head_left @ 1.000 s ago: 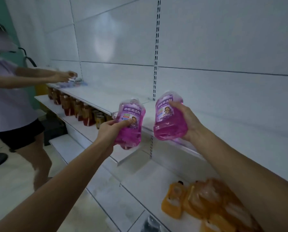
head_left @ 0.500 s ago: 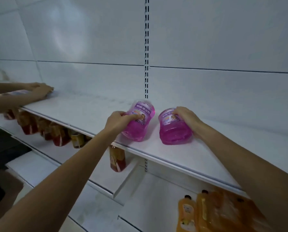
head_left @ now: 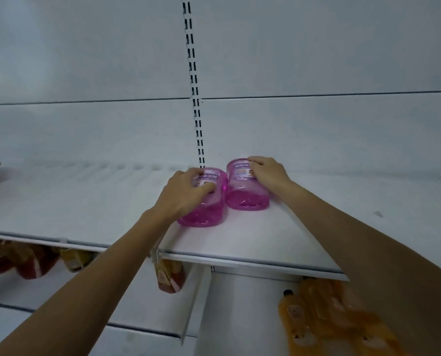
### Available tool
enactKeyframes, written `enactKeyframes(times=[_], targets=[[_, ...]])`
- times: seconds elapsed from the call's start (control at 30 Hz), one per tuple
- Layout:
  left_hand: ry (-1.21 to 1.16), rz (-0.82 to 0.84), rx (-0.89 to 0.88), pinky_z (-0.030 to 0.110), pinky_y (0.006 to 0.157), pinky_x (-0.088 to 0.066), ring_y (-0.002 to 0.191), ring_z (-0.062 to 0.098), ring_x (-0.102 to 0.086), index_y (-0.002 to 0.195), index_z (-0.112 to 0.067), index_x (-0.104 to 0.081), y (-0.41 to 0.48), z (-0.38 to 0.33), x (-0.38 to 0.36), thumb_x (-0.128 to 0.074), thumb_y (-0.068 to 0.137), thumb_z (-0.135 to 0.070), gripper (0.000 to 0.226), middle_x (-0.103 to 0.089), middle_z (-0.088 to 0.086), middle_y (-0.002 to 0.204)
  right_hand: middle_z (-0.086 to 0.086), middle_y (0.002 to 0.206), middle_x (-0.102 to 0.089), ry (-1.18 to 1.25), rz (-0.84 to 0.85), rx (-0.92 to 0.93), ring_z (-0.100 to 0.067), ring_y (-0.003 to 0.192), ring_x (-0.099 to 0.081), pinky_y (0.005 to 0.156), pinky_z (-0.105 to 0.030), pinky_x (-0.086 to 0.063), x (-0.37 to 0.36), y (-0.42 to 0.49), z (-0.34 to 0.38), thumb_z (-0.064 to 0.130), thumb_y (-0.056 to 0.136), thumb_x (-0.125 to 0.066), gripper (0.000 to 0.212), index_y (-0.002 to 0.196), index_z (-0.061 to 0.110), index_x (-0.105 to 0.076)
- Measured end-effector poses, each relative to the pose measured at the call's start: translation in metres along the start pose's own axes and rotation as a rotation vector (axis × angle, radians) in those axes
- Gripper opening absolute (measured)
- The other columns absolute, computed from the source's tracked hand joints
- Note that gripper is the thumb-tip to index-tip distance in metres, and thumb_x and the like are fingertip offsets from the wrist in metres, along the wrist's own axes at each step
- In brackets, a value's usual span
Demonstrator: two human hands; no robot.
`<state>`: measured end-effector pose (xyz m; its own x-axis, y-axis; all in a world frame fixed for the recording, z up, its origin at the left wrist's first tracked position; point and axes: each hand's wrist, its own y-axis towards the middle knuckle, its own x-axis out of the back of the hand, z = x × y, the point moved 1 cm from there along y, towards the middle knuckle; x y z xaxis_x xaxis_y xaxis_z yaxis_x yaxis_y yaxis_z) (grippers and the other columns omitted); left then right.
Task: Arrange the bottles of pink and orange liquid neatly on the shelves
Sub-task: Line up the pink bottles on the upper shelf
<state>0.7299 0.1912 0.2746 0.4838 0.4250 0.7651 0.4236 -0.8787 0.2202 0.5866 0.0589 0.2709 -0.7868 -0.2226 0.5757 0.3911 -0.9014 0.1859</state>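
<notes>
On the white shelf (head_left: 265, 240), the left pink bottle (head_left: 209, 209) and right pink bottle (head_left: 247, 196) lie touching, long axes front-to-back, bases toward the camera. The left hand (head_left: 186, 194) and right hand (head_left: 268, 173) each curl over 1.

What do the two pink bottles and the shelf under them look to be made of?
The left bottle and right bottle: probably clear plastic, glossy; the pink liquid shows through the walls, which catch highlights. The shelf: likely white painted metal, matte to satin; a thin flat panel with a folded front lip, though the look leaves this open.
</notes>
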Motion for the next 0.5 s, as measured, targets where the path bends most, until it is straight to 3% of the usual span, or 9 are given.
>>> enactKeyframes(times=[0.1, 0.2, 0.33, 0.5], targets=[[0.231, -0.039, -0.103, 0.04, 0.098, -0.04, 0.117, 0.029, -0.049, 0.129, -0.021, -0.054, 0.0, -0.007, 0.004, -0.038, 0.075, -0.062, 0.07, -0.053, 0.012, 0.132, -0.004, 0.14, -0.05, 0.06, 0.005, 0.0, -0.019, 0.127, -0.046, 0.1, -0.023, -0.034, 0.01, -0.012, -0.008, 0.03, 0.097, -0.046, 0.041, 0.136, 0.018, -0.05], [0.312, -0.103, -0.278, 0.042, 0.103, -0.031, 0.126, 0.028, -0.04, 0.128, -0.02, -0.054, -0.01, -0.036, 0.002, -0.035, 0.072, -0.06, 0.072, -0.049, 0.008, 0.138, -0.002, 0.147, -0.042, 0.032, -0.071, 0.076, -0.019, 0.135, -0.038, 0.111, -0.03, -0.028, 0.033, -0.029, -0.014, 0.033, 0.095, -0.052, 0.051, 0.143, 0.021, -0.041], [0.269, 0.007, -0.452, 0.04, 0.106, -0.032, 0.127, 0.025, -0.04, 0.129, -0.023, -0.053, -0.027, -0.098, -0.032, -0.042, 0.074, -0.057, 0.066, -0.048, 0.003, 0.139, -0.001, 0.145, -0.044, -0.105, -0.186, 0.11, -0.024, 0.135, -0.036, 0.11, -0.038, -0.032, 0.087, -0.058, -0.035, 0.031, 0.089, -0.059, 0.059, 0.144, 0.024, -0.039], [0.187, 0.082, -0.619, 0.039, 0.109, -0.029, 0.131, 0.023, -0.036, 0.134, -0.021, -0.047, -0.061, -0.178, -0.103, -0.053, 0.088, -0.042, 0.051, -0.044, 0.002, 0.143, -0.006, 0.143, -0.045, -0.224, -0.293, 0.028, -0.024, 0.134, -0.036, 0.103, -0.034, -0.036, 0.182, -0.114, -0.094, 0.028, 0.088, -0.06, 0.06, 0.143, 0.023, -0.038]])
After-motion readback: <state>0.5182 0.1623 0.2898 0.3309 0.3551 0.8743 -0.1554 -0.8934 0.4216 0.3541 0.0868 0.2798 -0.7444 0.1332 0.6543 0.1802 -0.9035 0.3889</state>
